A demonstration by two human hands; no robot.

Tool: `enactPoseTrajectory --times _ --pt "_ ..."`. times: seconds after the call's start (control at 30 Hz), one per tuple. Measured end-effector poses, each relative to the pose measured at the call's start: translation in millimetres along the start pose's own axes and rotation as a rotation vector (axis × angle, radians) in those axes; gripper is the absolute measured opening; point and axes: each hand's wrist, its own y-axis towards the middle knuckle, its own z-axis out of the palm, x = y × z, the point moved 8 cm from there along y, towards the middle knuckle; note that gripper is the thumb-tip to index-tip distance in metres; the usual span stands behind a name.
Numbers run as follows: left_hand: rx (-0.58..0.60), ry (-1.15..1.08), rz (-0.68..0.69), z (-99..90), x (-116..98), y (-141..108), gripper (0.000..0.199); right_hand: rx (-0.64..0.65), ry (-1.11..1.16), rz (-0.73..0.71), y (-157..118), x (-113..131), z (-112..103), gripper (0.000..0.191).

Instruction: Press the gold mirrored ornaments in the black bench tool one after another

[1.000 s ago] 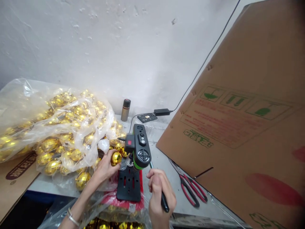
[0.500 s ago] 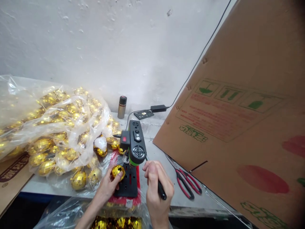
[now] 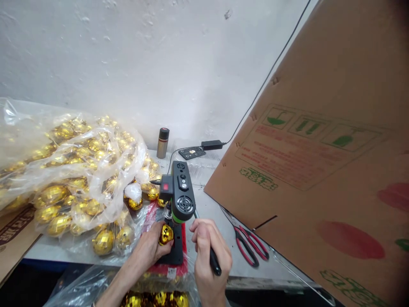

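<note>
My left hand (image 3: 150,246) grips a gold mirrored ball (image 3: 166,234) and holds it at the small black bench drill press (image 3: 183,192), just under its head and over the black slotted base (image 3: 174,255). Whether the ball touches the tool tip is hidden by the machine head. My right hand (image 3: 211,256) is wrapped round the black-gripped lever handle (image 3: 215,262) at the machine's right side. A red switch box (image 3: 166,186) is fixed to the machine's left.
Clear plastic bags of gold balls (image 3: 83,170) fill the left. Red-handled scissors (image 3: 251,246) lie right of my hand, before a large cardboard box (image 3: 303,149). A spray can (image 3: 162,143), phone (image 3: 191,152) and power adapter (image 3: 212,145) are by the wall. More gold balls (image 3: 159,298) are below.
My left hand has moved the gold ball to the right and slightly down, in beneath the machine head. My right hand has kept its grip on the lever, nearly unmoved.
</note>
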Motion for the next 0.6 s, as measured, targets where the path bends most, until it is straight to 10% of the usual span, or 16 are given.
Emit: enactPoseTrajectory --times 0.6 --pt "-0.257 0.109 0.058 18.3 -1.9 -0.4 0.031 -0.124 -0.082 -0.091 -52.0 -28.7 6.0 0.034"
